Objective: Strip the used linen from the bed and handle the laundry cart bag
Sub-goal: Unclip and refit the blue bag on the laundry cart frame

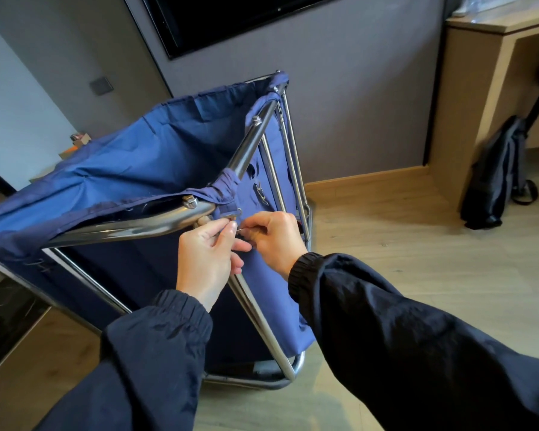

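A dark TV [231, 17] hangs on the grey wall behind the cart, with a switch plate [101, 85] to its left. A wooden desk [479, 73] stands at the right, and a black backpack [495, 172] leans against its side on the wood floor [402, 237], well apart from the cart. The blue bag [122, 163] hangs in the steel frame [131, 223], its hem sleeved over the far rails and bunched at the near corner. The cloth sags across the mouth and the near rail hides the bottom, so what it holds cannot be told. At that near corner both hands meet just under the rail. The left hand [206, 259] has its fingers curled, thumb and forefinger pinching a small metal clip [239, 229] below the bag's corner loop. The right hand [274, 241], also curled, pinches the same clip from the other side. Nothing stands between the hands and the corner.
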